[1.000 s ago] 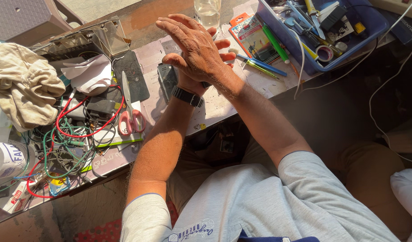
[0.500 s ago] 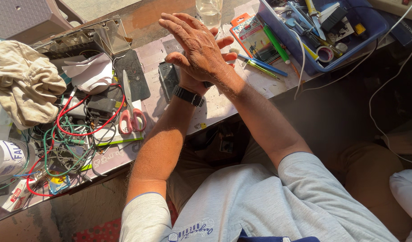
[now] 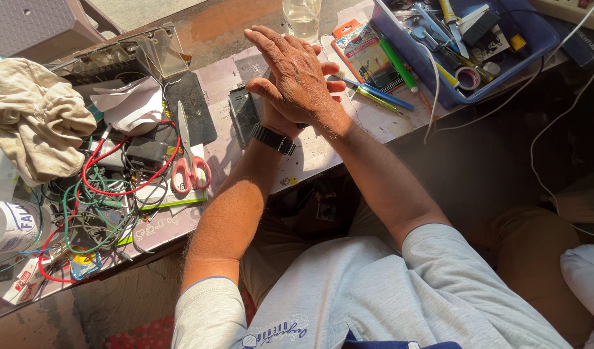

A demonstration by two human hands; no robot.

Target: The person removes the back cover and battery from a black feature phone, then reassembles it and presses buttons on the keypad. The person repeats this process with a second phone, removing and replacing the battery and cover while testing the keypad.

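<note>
Our right hand [image 3: 300, 77] laid flat over left hand [image 3: 277, 119], fingers extended, gripping nothing; left fingers hidden, can't tell. Hands above table edge [image 3: 323, 152], just beside dark phone-like device [image 3: 244, 115]. Pink-handled scissors [image 3: 188, 158] lie left.

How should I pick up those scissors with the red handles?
Take the scissors by the red handle loops, which lie at the near end towards the table edge. Come from the near side. The closed blades point away, and wires crowd their left side.
</note>
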